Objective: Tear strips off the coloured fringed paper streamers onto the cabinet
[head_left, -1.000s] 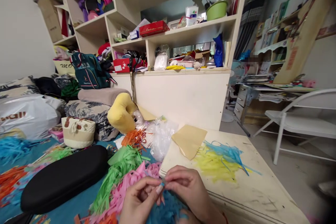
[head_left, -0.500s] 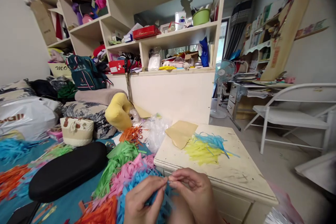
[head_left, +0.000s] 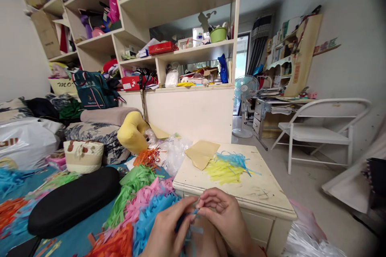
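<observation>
My left hand and my right hand meet at the fingertips, in front of the cream cabinet. Both are closed in a pinch on a small blue strip, probably paper; most of it is hidden by the fingers. Pale blue ends hang blurred below the hands. Left of my left hand lies a heap of blue strips, with pink strips, green strips and orange strips beside it. On the cabinet top are yellow strips with light blue strips partly over them.
A tan paper sheet lies on the cabinet's far left corner. On the bed are a black case, a woven bag and a yellow neck pillow. Clear plastic is bunched beside the cabinet. A white folding chair stands right.
The view has swung a little to the right, so the furniture sits further left. My hands stay together; their fingertips have parted slightly and more of the blue strip shows.
</observation>
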A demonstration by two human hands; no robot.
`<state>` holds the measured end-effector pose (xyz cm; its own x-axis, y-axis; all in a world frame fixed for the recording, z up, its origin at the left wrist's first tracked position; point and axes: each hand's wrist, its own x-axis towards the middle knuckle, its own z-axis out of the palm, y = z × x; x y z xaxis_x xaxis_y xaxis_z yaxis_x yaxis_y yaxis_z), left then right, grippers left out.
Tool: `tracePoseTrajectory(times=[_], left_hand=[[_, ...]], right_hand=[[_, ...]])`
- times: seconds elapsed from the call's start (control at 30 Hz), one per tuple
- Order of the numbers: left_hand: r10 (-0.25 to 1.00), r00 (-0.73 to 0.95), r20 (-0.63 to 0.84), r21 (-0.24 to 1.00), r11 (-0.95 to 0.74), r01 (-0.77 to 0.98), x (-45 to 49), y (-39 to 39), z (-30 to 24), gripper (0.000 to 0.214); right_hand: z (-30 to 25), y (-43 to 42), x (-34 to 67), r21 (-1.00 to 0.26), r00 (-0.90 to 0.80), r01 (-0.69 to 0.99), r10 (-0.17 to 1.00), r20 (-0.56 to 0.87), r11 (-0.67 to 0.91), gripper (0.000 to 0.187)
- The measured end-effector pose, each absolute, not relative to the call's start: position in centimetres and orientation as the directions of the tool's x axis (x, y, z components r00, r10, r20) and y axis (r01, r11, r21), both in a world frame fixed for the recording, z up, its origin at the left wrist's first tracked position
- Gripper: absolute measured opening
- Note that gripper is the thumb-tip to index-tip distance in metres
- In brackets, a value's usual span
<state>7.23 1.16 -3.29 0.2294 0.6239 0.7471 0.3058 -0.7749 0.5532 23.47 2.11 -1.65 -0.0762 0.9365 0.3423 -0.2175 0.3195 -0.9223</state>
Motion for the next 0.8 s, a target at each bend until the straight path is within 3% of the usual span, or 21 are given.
tracePoseTrajectory(times=[0.3,0.53,0.8], left_hand=[[0.561,0.391,0.73,0.462,-0.826,0.322,7.2,1.2,-2.7,0.031],[0.529,0.459,0.714,0.337,-0.834,0.437,6.9,1.7,-4.5,0.026],[0.628,0.339,0.7,0.47,-0.763,0.444,9.6,2.3,-6.8,0.016]], right_hand=[[-3.7,2.5,23.7,-0.941,-0.147,-0.219,0.944,0.295,0.259,0.032],[-3.8,2.3,24.6,-0.91,-0.137,0.076,0.909,0.394,0.407,0.007],[-4.4,1.6,25.1,-0.745,-0.062,0.371,0.815,0.576,0.555,0.007]])
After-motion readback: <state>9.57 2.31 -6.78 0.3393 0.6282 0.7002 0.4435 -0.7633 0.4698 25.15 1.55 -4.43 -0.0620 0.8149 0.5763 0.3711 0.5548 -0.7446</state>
